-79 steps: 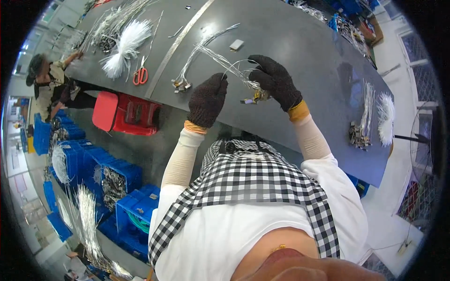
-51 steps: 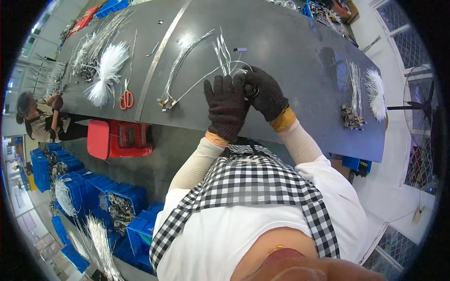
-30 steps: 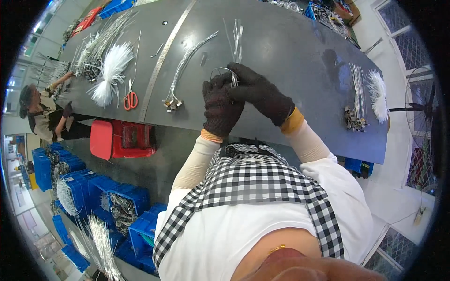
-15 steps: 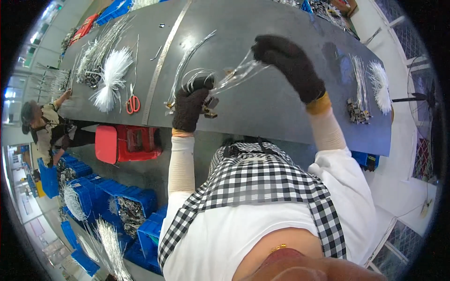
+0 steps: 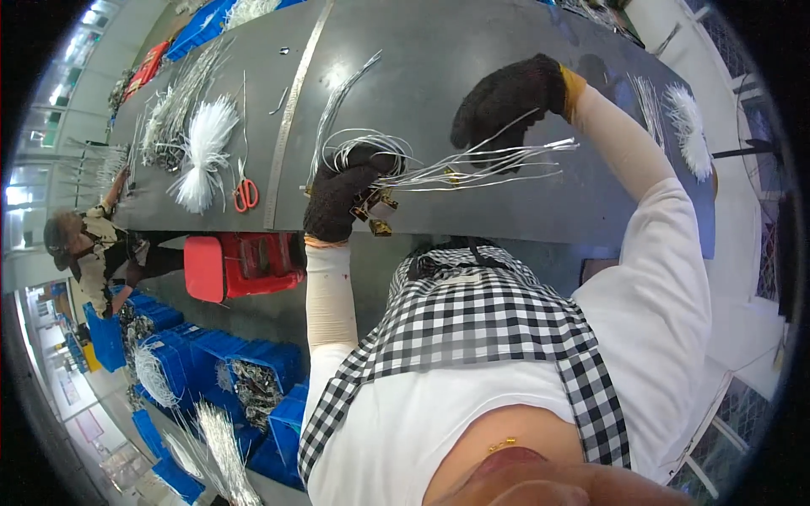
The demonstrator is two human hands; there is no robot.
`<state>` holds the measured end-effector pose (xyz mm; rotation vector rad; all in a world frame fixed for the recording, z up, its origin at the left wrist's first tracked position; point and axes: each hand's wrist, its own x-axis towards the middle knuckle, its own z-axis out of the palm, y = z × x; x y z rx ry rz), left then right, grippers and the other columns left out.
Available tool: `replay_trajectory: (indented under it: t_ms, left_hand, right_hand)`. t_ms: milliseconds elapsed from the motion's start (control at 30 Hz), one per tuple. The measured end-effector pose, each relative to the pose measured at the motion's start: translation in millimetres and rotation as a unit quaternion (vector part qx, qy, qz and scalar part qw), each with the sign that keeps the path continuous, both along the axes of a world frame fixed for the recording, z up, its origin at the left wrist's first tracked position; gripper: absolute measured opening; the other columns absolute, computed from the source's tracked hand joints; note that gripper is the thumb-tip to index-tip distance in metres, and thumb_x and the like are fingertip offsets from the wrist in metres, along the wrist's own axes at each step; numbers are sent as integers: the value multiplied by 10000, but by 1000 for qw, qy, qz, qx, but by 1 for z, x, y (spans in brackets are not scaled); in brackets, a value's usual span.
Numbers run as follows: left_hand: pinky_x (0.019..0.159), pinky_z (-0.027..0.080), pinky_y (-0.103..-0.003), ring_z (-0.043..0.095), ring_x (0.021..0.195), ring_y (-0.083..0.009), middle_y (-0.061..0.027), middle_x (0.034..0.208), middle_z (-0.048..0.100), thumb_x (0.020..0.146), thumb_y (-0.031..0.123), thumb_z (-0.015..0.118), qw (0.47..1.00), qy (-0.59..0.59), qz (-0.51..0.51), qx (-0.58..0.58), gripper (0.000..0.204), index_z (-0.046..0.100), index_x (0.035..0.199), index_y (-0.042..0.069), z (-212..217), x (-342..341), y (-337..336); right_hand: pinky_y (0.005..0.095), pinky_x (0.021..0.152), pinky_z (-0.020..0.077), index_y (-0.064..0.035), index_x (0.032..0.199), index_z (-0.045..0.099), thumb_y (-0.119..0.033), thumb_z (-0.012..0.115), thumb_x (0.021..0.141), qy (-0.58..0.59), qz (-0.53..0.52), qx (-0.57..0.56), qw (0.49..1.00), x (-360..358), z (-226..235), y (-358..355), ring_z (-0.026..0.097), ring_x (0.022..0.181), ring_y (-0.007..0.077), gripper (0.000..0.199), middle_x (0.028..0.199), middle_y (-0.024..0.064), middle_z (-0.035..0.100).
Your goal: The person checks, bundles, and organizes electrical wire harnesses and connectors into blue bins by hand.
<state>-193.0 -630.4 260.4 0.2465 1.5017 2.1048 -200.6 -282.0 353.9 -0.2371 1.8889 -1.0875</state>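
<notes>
My left hand [image 5: 342, 194], in a dark knitted glove, is closed around a bundle of thin silvery wires [image 5: 498, 164]. Part of the bundle loops over this hand, while the loose ends fan out to the right. Small brass-coloured metal parts [image 5: 377, 207] hang below the left fingers. My right hand [image 5: 506, 105], gloved too, hovers over the fanned wires with fingers bent downward and apart; one strand crosses in front of it. Beyond the left hand, another wire bundle [image 5: 342, 101] lies on the grey table [image 5: 405, 84].
Left on the table are red-handled scissors [image 5: 245, 195], a white tie bundle [image 5: 207, 152], a long metal strip [image 5: 291, 118] and heaped wires [image 5: 181, 101]. Another white bundle [image 5: 688, 131] lies far right. A red stool [image 5: 205, 268] and blue bins [image 5: 266, 358] stand left; a co-worker [image 5: 93, 244] is beyond.
The wires now spread free to the right, where before the right hand gripped and pulled their ends. My right forearm has swung outward, and the left hand still holds the bundle.
</notes>
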Motion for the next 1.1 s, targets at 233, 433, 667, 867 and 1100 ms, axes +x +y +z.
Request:
replay_trajectory:
  t_ms: [233, 433, 667, 867, 1100]
  left_hand:
    - [823, 597, -353, 728, 932, -233, -124, 1042, 750, 854, 61, 649, 997, -7, -1, 72, 230, 746, 1051, -8, -12, 0, -10]
    - [806, 586, -330, 711, 938, -201, -96, 1062, 741, 910, 117, 641, 989, 141, 41, -4, 254, 742, 1120, 15, -28, 0, -3]
    - [867, 570, -358, 709, 980, -230, -113, 1060, 739, 901, 110, 649, 1000, 1, 22, 19, 241, 724, 1105, 6, -6, 0, 9]
    - [800, 582, -335, 713, 930, -208, -100, 1042, 745, 879, 125, 683, 995, 95, -17, 2, 264, 731, 1110, 6, 2, 2, 8]
    - [805, 585, -340, 724, 926, -223, -122, 1039, 745, 873, 146, 678, 998, -42, 49, 11, 301, 716, 1133, 1, 4, 2, -2]
  right_hand:
    - [379, 940, 571, -26, 1397, 567, -209, 571, 1015, 4, -190, -356, 915, -6, -80, 15, 684, 1072, 232, 423, 1265, 135, 677]
    - [326, 904, 583, 7, 1364, 585, -227, 618, 1014, 28, -189, -289, 938, 52, -42, -84, 691, 1060, 205, 422, 1224, 156, 697]
    - [265, 672, 560, -5, 1224, 687, -206, 694, 948, 123, -195, -257, 939, 43, -51, -71, 673, 789, 142, 341, 999, 89, 734]
    - [305, 743, 548, 38, 1096, 712, -110, 714, 857, 484, 66, -173, 855, 25, -23, -29, 675, 887, 152, 281, 1138, 139, 694]
    - [305, 751, 555, -25, 1244, 663, -127, 670, 920, 132, -196, -150, 960, 38, -16, -21, 667, 812, 153, 339, 918, 40, 722]
